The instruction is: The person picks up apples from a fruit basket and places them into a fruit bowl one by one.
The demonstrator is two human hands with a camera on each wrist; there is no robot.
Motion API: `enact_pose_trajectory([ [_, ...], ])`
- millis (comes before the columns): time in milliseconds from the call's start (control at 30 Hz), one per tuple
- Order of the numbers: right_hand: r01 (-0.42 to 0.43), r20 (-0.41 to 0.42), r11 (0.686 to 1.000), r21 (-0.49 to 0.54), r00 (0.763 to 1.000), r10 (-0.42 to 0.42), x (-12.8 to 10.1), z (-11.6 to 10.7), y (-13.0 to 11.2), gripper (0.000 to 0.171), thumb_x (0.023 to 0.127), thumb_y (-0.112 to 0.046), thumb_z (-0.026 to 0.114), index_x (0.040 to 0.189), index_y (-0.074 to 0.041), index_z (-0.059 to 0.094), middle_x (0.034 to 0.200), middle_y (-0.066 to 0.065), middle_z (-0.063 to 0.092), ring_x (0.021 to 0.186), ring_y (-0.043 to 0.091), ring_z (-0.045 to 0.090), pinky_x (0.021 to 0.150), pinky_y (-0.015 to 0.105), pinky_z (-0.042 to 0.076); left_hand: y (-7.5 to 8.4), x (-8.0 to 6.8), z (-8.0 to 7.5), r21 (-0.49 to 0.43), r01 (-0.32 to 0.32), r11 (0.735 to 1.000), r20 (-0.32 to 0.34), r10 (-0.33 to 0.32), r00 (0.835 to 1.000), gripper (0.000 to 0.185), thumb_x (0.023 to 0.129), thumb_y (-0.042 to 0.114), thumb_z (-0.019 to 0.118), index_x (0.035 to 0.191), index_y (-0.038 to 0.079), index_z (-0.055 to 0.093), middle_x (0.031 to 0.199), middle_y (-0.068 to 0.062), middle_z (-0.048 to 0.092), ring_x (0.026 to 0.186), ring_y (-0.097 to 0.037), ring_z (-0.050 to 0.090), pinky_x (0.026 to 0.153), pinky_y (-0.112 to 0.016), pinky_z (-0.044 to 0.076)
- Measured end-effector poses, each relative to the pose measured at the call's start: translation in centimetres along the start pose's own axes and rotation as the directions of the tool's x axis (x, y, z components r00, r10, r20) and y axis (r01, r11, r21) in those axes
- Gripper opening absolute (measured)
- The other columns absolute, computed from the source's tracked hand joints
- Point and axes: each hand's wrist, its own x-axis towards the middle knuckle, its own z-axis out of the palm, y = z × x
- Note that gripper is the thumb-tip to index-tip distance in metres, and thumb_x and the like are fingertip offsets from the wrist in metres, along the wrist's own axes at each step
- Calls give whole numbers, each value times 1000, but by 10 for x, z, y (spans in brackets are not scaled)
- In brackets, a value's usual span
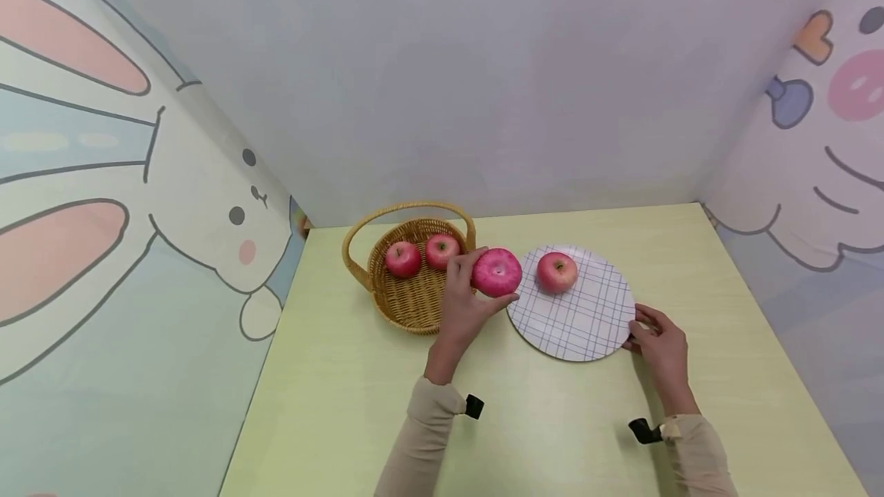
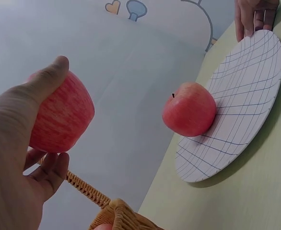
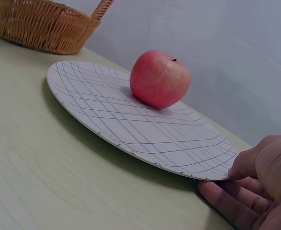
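Observation:
A red apple (image 1: 497, 272) is gripped between the thumb and fingers of my left hand (image 1: 464, 309), in the air between the basket and the plate. My right hand (image 1: 661, 343) pinches the right rim of a round white plate (image 1: 587, 320) with blue checked lines; in the right wrist view the thumb is on top and fingers are beneath the rim. Another apple (image 3: 159, 79) sits on the plate, stem up. Two more apples, one at the left (image 1: 404, 259) and one at the right (image 1: 442, 251), lie inside the wicker basket (image 1: 414, 317).
The basket's arched handle (image 1: 407, 205) rises above its back side. Everything stands on a pale yellow-green table (image 1: 539, 420) with grey wall panels (image 1: 497, 98) behind it. Cartoon-printed panels (image 1: 207, 198) flank the table on both sides.

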Motion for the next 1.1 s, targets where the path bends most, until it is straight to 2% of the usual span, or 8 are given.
enact_pose_trajectory([
  [133, -5, 4, 1000, 5, 1000, 5, 2, 0, 0, 53, 102, -10, 63, 153, -3, 49, 116, -4, 61, 74, -1, 69, 68, 25, 63, 3, -3, 7, -8, 15, 1000, 11, -14, 1000, 88, 73, 38, 97, 147, 26, 51, 127, -8, 50, 125, -25, 59, 100, -41, 60],
  [400, -9, 4, 1000, 1, 1000, 9, 3, 0, 2, 54, 103, -12, 63, 154, -3, 48, 119, -2, 60, 74, -1, 69, 67, 25, 63, 9, -9, 22, -20, 35, 999, 14, -34, 999, 88, 73, 37, 97, 146, 26, 51, 126, -8, 51, 123, -23, 60, 99, -40, 59],
  [867, -17, 3, 1000, 6, 1000, 17, 1, -1, 0, 54, 103, -12, 63, 154, -3, 48, 119, -3, 60, 73, 0, 69, 68, 25, 63, 28, -12, 53, -141, 90, 986, 118, -74, 990, 88, 75, 33, 95, 149, 28, 48, 129, -6, 50, 125, -18, 57, 101, -30, 57],
  [1100, -13, 6, 1000, -19, 1000, 13, 0, 0, 1, 54, 103, -14, 62, 155, -4, 47, 122, -1, 59, 75, 0, 69, 69, 26, 63, 27, -13, 69, -150, 108, 983, 152, -85, 985, 88, 76, 34, 94, 149, 31, 47, 132, -5, 49, 127, -18, 56, 98, -25, 57],
])
